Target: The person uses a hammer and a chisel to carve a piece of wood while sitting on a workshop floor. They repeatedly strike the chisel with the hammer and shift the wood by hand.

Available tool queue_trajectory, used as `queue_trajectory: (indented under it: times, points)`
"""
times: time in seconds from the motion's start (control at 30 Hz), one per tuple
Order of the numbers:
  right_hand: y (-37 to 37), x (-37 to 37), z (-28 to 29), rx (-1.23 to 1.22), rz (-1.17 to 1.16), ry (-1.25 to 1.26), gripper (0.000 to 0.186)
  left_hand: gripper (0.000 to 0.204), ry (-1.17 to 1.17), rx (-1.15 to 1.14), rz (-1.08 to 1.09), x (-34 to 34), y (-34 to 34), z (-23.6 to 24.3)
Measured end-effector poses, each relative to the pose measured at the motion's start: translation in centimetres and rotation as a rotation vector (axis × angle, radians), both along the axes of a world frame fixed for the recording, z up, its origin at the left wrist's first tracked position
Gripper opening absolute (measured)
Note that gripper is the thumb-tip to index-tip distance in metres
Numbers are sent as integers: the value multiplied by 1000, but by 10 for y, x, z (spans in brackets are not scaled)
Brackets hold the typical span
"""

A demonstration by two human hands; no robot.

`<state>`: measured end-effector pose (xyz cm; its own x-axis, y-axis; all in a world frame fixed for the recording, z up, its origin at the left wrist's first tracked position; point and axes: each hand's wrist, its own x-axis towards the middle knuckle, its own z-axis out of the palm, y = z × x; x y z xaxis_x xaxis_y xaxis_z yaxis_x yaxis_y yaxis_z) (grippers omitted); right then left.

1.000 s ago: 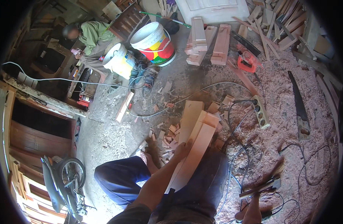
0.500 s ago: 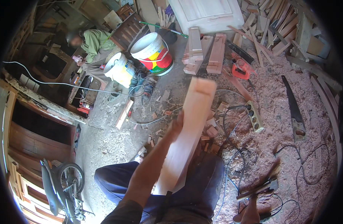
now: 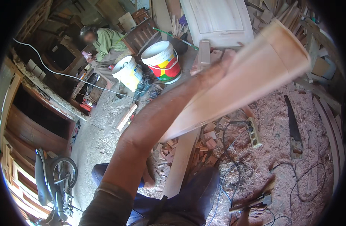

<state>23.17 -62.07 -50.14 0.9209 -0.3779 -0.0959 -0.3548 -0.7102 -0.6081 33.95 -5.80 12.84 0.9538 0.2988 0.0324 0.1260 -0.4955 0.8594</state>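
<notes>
A long, pale wooden board (image 3: 237, 86) with a squared end slants up to the right, blurred by motion. My left hand (image 3: 222, 69) grips it along its upper edge, with the fingers partly hidden. Beneath it, another plank (image 3: 182, 165) lies between my legs, among small wood offcuts (image 3: 210, 141). At the lower right, my right hand (image 3: 245, 215) is closed around what looks like a hammer (image 3: 250, 203), with a wooden handle and a grey metal head. This hand sits low over the shavings, its fingers only partly visible.
A power strip (image 3: 254, 132) with dark cables and a handsaw (image 3: 293, 126) lie on shavings at right. Two paint buckets (image 3: 163, 64) stand ahead. A panelled door (image 3: 216, 22) is behind them. At left are a seated person (image 3: 107, 45) and a motorbike (image 3: 54, 184).
My left hand has raised the board and swung its far end to the right, uncovering the plank beneath. My right hand stays at the hammer. The whole view has shifted slightly.
</notes>
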Motion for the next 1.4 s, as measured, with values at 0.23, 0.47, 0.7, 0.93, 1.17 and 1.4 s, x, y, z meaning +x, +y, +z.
queue_trajectory:
  times: [0.23, 0.47, 0.7, 0.93, 1.17, 1.4]
  points:
    - [40, 33, 10, -1, 56, -36, 34, 73, 155, 223, -523, 14, -30, -74]
    - [57, 57, 11, -2, 90, -57, 33, 72, 453, 474, -862, -13, -101, -184]
    - [68, 67, 8, 3, 116, -57, 33, 83, 464, 583, -1091, -48, -103, -259]
    - [75, 65, 3, 8, 116, -51, 32, 79, 554, 674, -1014, -84, -26, -269]
    - [74, 69, 9, -23, 122, -67, 32, 48, 381, 887, -1138, -159, 30, -359]
    - [79, 74, 9, -43, 159, -63, 31, 31, 172, 536, -795, -232, 32, -417]
